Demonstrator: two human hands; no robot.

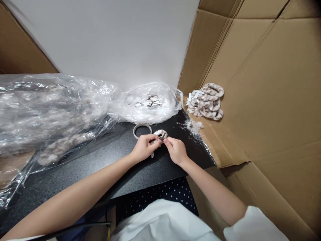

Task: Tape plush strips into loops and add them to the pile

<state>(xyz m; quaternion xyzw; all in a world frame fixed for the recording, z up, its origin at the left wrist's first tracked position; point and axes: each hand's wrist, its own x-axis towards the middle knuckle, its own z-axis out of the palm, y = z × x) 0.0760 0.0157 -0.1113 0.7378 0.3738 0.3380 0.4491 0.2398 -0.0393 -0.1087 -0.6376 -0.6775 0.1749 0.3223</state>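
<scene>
Curving forward, fluffy loop, its visible long axis roughly crosswise

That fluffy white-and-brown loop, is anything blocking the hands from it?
Nothing visible is: the left hand and right hand both have fingertips at the fluffy loop. The thin, pale round ring lies to its left, not between.

Our table before us, ring behind our left hand, bag beyond, sack at left, loops right on cardboard.
</scene>
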